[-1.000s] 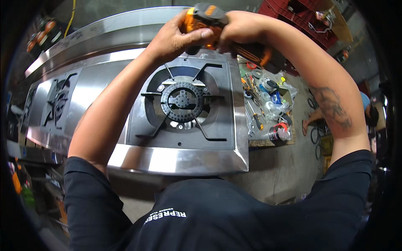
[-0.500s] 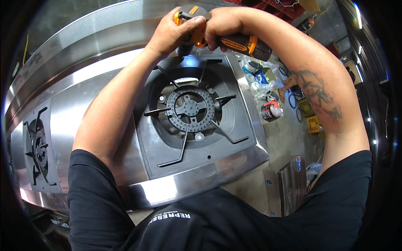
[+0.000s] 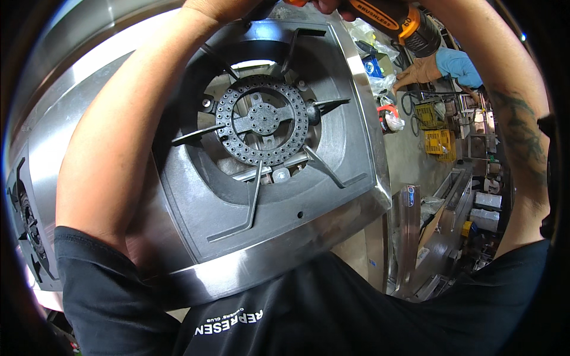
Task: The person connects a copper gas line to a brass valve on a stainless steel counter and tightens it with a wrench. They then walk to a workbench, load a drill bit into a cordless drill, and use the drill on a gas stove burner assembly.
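Observation:
A cordless drill (image 3: 389, 21), black and orange, runs along the top edge; its body is mostly cut off and its battery end points right. My right hand (image 3: 325, 5) is closed round it, only a few fingers showing. My left hand (image 3: 221, 7) reaches to the top edge left of the drill, its fingers out of sight. Below both hands lies a black square burner plate (image 3: 237, 207) with a round ring burner (image 3: 261, 120) at its centre. Several pot-support arms, such as one prong (image 3: 255, 202), reach in toward the ring.
A stainless-steel stove top (image 3: 95, 101) surrounds the plate, with a second burner (image 3: 31, 219) at far left. Right of the stove, another person's hand (image 3: 418, 72) and blue sleeve (image 3: 460, 66) reach in near plastic bags. Yellow crates (image 3: 438, 142) and metal panels (image 3: 408, 237) stand beyond.
The view has shifted, so the burner sits higher and the drill's head has left the frame at the top. More of the other person's arm shows at right.

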Demonstrator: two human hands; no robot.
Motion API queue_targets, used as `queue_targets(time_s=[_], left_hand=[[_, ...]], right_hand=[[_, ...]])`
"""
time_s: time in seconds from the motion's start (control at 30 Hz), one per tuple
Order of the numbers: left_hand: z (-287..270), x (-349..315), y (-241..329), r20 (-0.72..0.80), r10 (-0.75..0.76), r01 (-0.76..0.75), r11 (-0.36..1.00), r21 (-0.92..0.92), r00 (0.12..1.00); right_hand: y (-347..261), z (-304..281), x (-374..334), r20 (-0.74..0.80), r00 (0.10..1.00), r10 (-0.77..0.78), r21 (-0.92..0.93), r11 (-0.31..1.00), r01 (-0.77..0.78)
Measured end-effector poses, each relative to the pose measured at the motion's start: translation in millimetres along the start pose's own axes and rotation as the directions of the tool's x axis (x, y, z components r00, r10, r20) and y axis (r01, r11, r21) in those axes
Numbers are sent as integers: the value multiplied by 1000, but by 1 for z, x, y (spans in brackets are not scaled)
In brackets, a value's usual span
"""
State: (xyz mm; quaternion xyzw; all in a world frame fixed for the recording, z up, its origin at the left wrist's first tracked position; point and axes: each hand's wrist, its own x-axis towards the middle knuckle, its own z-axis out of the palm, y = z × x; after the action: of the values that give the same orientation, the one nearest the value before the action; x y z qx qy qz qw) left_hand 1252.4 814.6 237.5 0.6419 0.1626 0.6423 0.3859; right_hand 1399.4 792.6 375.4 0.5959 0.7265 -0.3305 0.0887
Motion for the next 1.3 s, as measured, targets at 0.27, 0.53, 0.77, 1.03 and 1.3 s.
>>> queue_targets(time_s=[0.27, 0.53, 0.77, 1.03, 1.3], left_hand=[[-1, -1, -1, 21, -25, 25, 999, -20, 999], [-1, -4, 7, 13, -38, 38, 997, -69, 999], [1, -5, 7, 5, -105, 105, 990, -90, 994], [-5, -1, -11, 28, 33, -32, 998, -56, 999], [-7, -4, -16, 20, -6, 7, 998, -64, 1000]], right_hand=[[-18, 11, 7, -143, 972, 185, -102, 974, -200], [-11, 0, 3, 21, 999, -31, -49, 998, 32], [-19, 12, 10, -135, 984, 117, -163, 977, -139], [-17, 11, 2, -64, 989, 130, -75, 988, -135], [-10, 4, 6, 58, 998, -28, -29, 999, 30]])
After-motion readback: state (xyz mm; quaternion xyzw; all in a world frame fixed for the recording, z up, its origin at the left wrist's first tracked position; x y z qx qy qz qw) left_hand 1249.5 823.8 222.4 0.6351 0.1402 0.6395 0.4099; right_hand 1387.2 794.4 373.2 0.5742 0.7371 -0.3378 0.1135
